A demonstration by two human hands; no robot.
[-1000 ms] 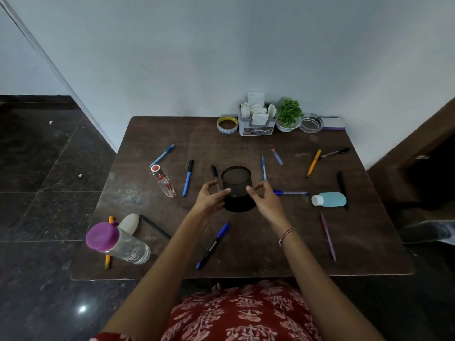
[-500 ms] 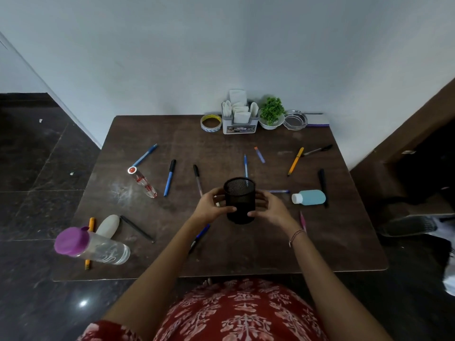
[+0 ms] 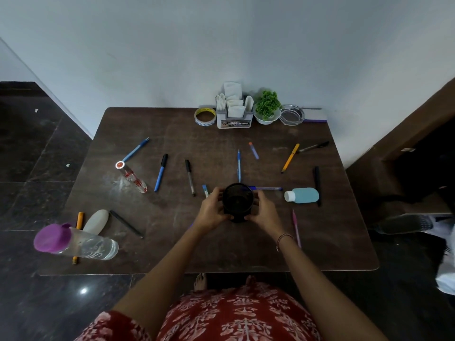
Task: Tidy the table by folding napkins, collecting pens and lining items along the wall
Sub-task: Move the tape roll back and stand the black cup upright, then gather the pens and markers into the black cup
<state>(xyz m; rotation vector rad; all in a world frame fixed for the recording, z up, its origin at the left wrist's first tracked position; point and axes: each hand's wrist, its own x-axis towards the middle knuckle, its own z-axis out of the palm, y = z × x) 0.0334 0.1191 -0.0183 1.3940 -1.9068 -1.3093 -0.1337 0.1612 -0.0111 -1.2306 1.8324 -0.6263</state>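
Observation:
A black mesh pen cup stands upright near the middle of the dark wooden table. My left hand grips its left side and my right hand grips its right side. Several pens lie scattered around it: a blue pen, a black-capped blue pen, a grey pen, an orange pen, a pink pen and a blue pen just behind the cup. A napkin holder with folded white napkins stands against the wall.
Along the wall stand a tape roll, a small green plant and a glass ashtray. A blue bottle lies right of the cup. A purple-capped water bottle, a white oval object and a clear tube lie at the left.
Both hands have drawn the pen cup nearer to the table's front edge and closed more fully round its sides. The head camera has shifted, so the table sits differently in view.

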